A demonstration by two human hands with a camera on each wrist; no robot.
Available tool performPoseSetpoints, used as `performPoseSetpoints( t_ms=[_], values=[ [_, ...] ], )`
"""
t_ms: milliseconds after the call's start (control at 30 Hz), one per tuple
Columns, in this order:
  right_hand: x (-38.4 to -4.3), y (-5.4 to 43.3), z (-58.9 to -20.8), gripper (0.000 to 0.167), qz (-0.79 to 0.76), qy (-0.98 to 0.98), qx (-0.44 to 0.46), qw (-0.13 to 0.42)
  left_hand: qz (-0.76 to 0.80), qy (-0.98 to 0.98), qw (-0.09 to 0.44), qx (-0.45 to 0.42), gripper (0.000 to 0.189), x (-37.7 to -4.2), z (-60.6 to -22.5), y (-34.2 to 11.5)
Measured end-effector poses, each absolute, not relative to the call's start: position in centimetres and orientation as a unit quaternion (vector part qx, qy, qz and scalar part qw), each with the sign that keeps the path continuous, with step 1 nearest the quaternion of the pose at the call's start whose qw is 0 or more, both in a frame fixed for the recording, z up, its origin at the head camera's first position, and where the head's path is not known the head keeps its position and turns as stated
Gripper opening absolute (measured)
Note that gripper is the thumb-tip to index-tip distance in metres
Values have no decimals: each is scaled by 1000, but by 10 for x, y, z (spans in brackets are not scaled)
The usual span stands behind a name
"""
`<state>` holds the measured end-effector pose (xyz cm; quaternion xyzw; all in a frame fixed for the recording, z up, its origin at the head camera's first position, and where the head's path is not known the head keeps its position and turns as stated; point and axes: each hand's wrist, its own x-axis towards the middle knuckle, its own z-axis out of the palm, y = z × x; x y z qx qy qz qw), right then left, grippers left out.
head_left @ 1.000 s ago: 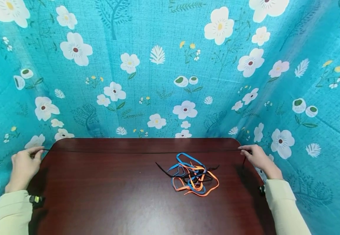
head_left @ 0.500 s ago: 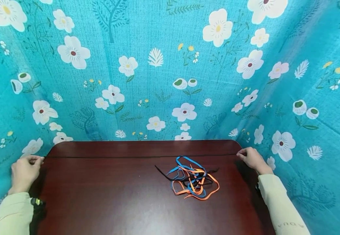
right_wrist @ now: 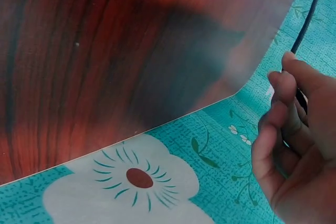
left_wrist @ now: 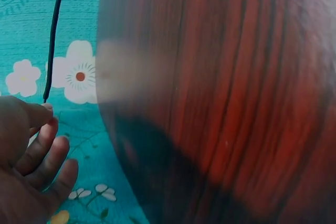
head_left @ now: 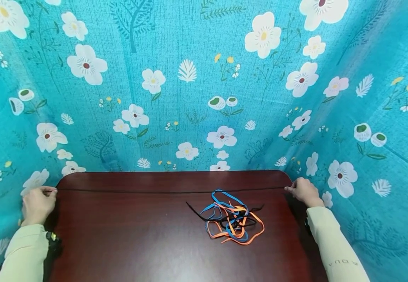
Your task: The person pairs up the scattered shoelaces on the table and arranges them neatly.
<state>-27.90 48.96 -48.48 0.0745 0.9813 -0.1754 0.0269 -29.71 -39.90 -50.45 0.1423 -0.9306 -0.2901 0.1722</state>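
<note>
A long black shoelace runs across the far part of the table, nearly straight from one hand to the other with a slight sag. My left hand pinches one end between thumb and forefinger beyond the table's left edge. In the left wrist view the lace rises from those fingertips, the other fingers loosely bent. At the far right corner my right hand pinches the lace near its other end. The right wrist view shows the lace entering the pinch, with a short dark piece inside the curled hand.
A loose tangle of blue, orange and black laces lies right of the table's middle. The dark red-brown wooden table has rounded far corners. A turquoise flowered cloth hangs behind it and along both sides.
The stretched lace has come slightly nearer the tangle. My left hand has shifted a little to the right, and the lace's dangling tail below my right hand no longer shows. The tangle stays put.
</note>
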Motion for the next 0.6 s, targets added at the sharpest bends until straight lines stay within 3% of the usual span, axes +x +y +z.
performPoseSetpoints(
  t_ms=[400, 600],
  values=[
    [-297, 488, -485, 20, -141, 987, 71, 1, -301, -912, 174, 216, 31, -317, -502, -389],
    [-304, 486, -486, 38, -137, 983, 123, -19, -319, -896, 182, 250, 33, -325, -500, -387]
  ],
)
